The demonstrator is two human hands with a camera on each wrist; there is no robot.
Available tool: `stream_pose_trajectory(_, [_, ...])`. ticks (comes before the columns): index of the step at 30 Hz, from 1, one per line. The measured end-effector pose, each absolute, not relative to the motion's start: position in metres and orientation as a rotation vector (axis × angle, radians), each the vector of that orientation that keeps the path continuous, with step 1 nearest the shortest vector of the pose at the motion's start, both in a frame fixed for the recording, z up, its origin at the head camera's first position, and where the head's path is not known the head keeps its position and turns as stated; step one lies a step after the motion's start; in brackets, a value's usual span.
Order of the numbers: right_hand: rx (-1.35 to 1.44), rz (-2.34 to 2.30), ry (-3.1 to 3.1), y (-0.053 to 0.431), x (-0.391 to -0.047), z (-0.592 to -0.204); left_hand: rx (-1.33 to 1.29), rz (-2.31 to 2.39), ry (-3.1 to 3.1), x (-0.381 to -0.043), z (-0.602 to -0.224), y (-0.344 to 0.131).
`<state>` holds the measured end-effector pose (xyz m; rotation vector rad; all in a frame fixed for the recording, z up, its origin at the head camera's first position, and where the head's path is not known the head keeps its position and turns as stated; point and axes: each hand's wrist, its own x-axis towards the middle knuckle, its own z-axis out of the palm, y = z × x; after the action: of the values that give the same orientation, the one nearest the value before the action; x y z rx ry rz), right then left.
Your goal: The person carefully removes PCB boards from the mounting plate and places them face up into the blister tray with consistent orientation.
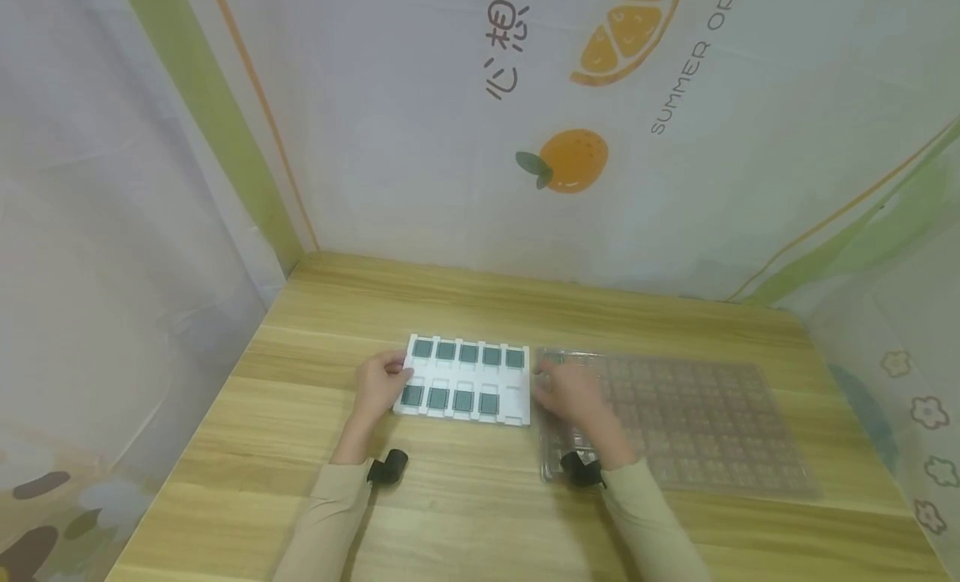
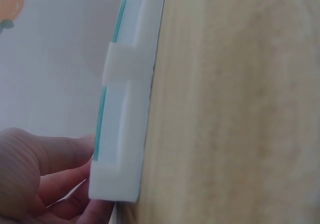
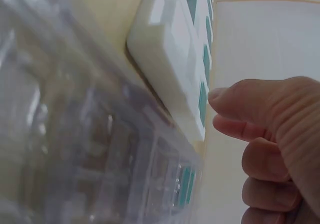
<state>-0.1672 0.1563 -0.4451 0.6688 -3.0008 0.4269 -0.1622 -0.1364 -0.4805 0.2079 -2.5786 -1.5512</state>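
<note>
A white tray (image 1: 450, 373) with two rows of slots lies on the table, several dark green square plates (image 1: 468, 353) set in it. Bare white shows in its near right slot. My left hand (image 1: 381, 386) holds the tray's left end, thumb on the edge by a plate and fingers lower down the side, as the left wrist view shows. Between this tray and a clear plastic tray (image 1: 675, 475) is my right hand (image 1: 573, 392). Its thumb and index finger stand slightly apart with nothing visible between them; the other fingers are curled. Green plates (image 3: 185, 186) sit in the clear tray's far left compartment.
The clear tray, divided into many compartments, covers the right part of the wooden table (image 1: 465, 507). Behind the table hangs a white curtain (image 1: 420, 173) with orange prints. Black wrist cameras (image 1: 393, 465) sit on both forearms.
</note>
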Motion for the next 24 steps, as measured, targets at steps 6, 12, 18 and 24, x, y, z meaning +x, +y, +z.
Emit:
stream_pose_trajectory(6, [0.736,0.405,-2.998,0.148,-0.163,-0.446,0.209,-1.555,-2.581,-0.163,-0.481,-0.136])
stream_pose_trajectory(12, [0.749,0.381,-3.003,0.14,-0.16,-0.447,0.209,-1.552,-2.58,-0.162,-0.481,-0.136])
stream_pose_trajectory(18, [0.724,0.433,-3.045,0.134,-0.156,-0.446,0.211,-1.557,-2.579,-0.162,-0.48,-0.136])
stream_pose_trajectory(24, [0.773,0.409,-3.037,0.129,-0.154,-0.446,0.223,-1.558,-2.589,-0.162,-0.48,-0.136])
